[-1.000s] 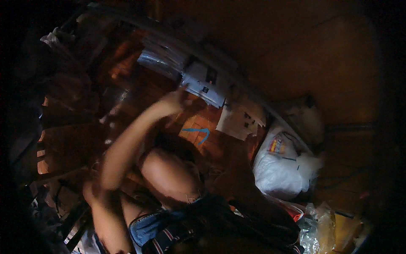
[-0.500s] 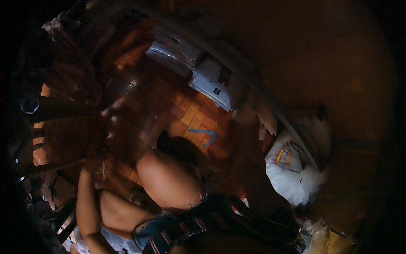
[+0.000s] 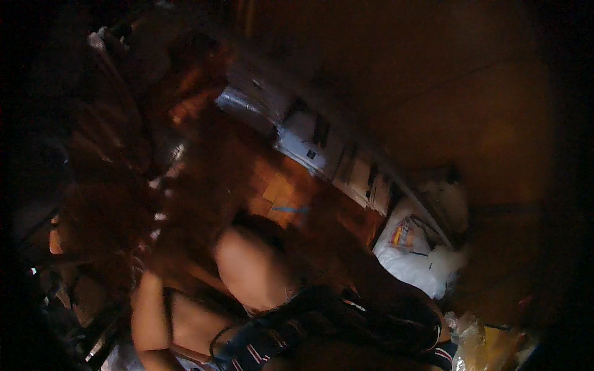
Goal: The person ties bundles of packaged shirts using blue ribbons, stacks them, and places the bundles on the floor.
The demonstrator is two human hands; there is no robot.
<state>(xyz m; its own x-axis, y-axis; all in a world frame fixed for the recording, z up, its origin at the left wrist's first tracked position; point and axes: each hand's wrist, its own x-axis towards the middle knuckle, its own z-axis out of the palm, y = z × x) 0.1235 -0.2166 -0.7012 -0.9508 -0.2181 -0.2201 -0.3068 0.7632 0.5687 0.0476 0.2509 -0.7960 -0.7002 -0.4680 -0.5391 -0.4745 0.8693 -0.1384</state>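
Observation:
My left forearm rises from the lower left beside my bent leg, and my left hand (image 3: 142, 264) fades into shadow next to a dark wooden chair-like frame (image 3: 105, 216). Its fingers are too dark and blurred to make out. On the right, my right arm (image 3: 387, 281) is a dark shape reaching forward over the floor. My right hand is lost in the shadow, so its fingers and anything in them do not show. A blue strip (image 3: 289, 209) lies on the wooden floor (image 3: 275, 188) ahead of my knee, partly darkened or covered at its right end.
Plastic-wrapped packets (image 3: 247, 105), a white-blue packet (image 3: 302, 149) and stacked flat papers or cards (image 3: 365, 185) line the wall. A full white plastic bag (image 3: 408, 263) stands at the right. Clear plastic (image 3: 467, 340) lies at the lower right. My bare knee (image 3: 250, 266) is in the middle.
The view has shifted and blurred. The stacked flat items by the wall show more fully, while the blue strip shows less. My left forearm appears slightly lower and further right.

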